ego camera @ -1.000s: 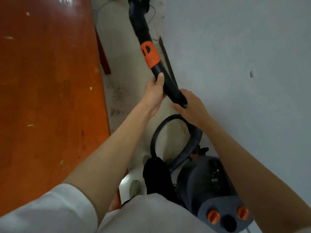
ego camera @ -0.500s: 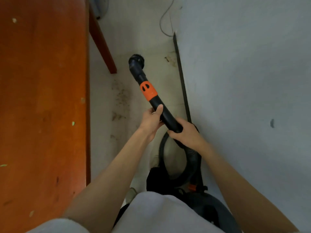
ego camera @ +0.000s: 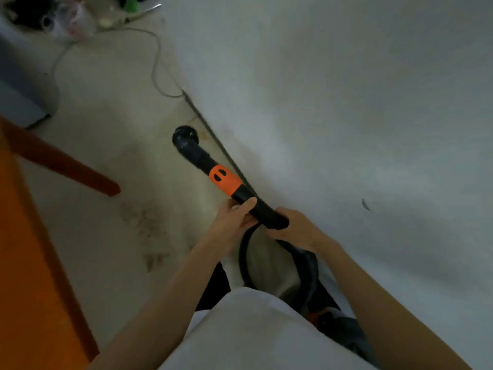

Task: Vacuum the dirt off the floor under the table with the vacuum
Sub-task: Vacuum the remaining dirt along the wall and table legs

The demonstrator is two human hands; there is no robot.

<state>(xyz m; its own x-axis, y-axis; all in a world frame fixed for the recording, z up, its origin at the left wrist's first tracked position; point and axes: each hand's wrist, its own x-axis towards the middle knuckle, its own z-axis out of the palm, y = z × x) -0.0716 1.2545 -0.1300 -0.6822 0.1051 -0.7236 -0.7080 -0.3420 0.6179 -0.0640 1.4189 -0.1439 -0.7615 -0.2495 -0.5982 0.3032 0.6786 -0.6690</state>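
Vacuum wand, black with an orange collar, is angled toward the floor beside the wall. Left hand fingers clamped on its shaft; right hand fingers clamped on its rear end. Dirt lies left of the wand, near the bench leg (no legible markings).

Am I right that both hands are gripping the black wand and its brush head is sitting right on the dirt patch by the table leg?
Not quite. Both the left hand and right hand do grip the black wand, but the head view shows its brush head close to the wall's base, beyond the dirt patch, which lies nearer the table leg.
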